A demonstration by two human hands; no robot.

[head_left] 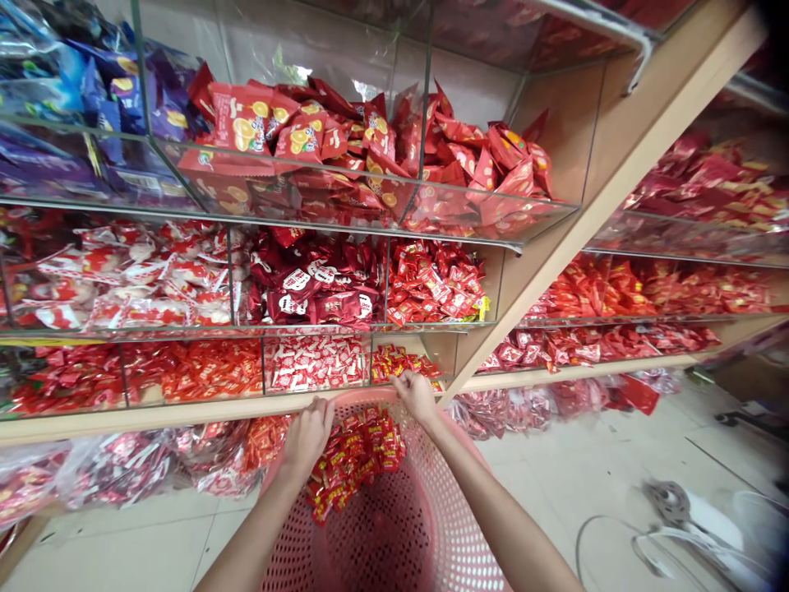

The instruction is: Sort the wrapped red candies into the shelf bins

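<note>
I hold a pink perforated plastic basket tipped up against the lowest shelf. My left hand curls over its far rim on the left. My right hand grips the far rim on the right, close to the shelf's glass front. Small red-and-yellow wrapped candies lie heaped inside the basket near the rim. Just beyond the rim is a glass compartment with more red candies.
Glass-fronted wooden shelves hold several bins of red and purple snack packets. Clear bags of candy sit on the floor beneath. A diagonal wooden upright divides the shelving. White cables and a metal object lie on the tiled floor at right.
</note>
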